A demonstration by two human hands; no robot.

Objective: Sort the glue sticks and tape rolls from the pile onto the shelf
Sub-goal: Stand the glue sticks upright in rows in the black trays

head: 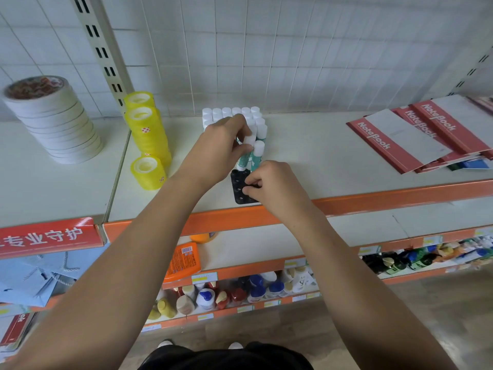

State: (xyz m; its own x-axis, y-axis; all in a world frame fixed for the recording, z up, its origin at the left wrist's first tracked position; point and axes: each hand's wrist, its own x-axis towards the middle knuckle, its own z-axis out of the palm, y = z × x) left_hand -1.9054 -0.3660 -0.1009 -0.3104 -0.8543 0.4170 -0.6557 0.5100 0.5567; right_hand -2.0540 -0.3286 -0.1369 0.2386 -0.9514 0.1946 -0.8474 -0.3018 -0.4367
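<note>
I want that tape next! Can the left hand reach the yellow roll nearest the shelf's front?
Probably yes. The yellow roll sits in the open just left of the left hand, nothing between them, but that hand grips glue sticks and must let go first.

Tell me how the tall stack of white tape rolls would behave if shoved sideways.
The white tape stack looks like many separate rolls piled high, so it would probably shear and topple. Fallen rolls, being round, may roll along the shelf.
</note>
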